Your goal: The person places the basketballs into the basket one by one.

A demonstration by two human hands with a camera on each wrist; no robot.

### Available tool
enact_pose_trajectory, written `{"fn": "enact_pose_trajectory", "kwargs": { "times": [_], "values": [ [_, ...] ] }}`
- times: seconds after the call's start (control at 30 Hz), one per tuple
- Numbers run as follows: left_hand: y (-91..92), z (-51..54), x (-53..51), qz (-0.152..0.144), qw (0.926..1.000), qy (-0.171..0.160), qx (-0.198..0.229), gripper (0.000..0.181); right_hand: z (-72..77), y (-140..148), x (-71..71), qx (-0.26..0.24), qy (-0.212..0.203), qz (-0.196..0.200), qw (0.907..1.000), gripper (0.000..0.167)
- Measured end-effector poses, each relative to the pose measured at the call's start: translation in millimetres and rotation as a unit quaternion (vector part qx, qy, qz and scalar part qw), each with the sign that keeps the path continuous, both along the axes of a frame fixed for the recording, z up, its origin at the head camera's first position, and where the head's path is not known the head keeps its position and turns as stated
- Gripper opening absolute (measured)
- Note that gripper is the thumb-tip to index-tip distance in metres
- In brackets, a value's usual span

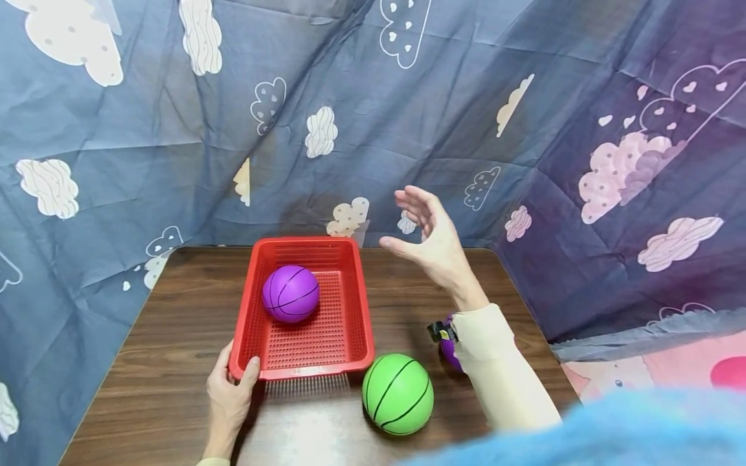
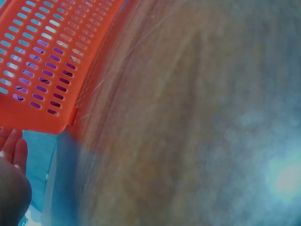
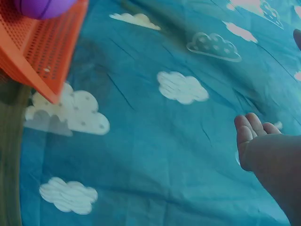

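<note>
The left hand (image 1: 229,395) grips the near left corner of a red perforated basket (image 1: 303,371), thumb over the rim. In the left wrist view, fingers (image 2: 11,148) lie by the basket's edge (image 2: 44,123). A purple ball (image 1: 291,294) rests inside the basket, toward its left side. Holding nothing, the right hand (image 1: 437,249) is raised to the right of the basket, fingers spread in a loose curve away from the thumb. In the right wrist view that hand (image 3: 263,146) is in front of the cloth, apart from the basket (image 3: 51,52).
A green ball (image 1: 398,394) sits on the wooden table (image 1: 175,349) just off the basket's near right corner. Another purple ball (image 1: 450,349) is partly hidden behind the right wrist and its camera. Cloud-patterned cloth (image 1: 361,116) hangs behind the table and along its right side.
</note>
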State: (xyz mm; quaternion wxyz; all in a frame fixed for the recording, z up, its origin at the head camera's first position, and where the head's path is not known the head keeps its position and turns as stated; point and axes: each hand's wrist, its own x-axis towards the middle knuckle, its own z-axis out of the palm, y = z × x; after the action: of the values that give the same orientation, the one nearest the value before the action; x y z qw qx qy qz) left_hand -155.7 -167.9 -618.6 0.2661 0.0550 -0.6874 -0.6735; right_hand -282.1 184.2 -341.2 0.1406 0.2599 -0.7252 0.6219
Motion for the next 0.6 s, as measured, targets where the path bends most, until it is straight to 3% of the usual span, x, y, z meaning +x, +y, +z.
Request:
{"fn": "enact_pose_trajectory", "kwargs": {
  "times": [0.23, 0.6],
  "values": [
    [-0.2, -3.9, -0.6, 0.001, 1.0000, -0.006, -0.004, 0.053, 8.7, 36.1, 15.8, -0.063, 0.011, -0.025, 0.9976, 0.096],
    [0.9, -0.4, 0.5, 0.001, 1.0000, 0.002, -0.008, 0.055, 2.4, 95.2, 34.0, -0.126, 0.009, -0.075, 0.9891, 0.094]
  ]
}}
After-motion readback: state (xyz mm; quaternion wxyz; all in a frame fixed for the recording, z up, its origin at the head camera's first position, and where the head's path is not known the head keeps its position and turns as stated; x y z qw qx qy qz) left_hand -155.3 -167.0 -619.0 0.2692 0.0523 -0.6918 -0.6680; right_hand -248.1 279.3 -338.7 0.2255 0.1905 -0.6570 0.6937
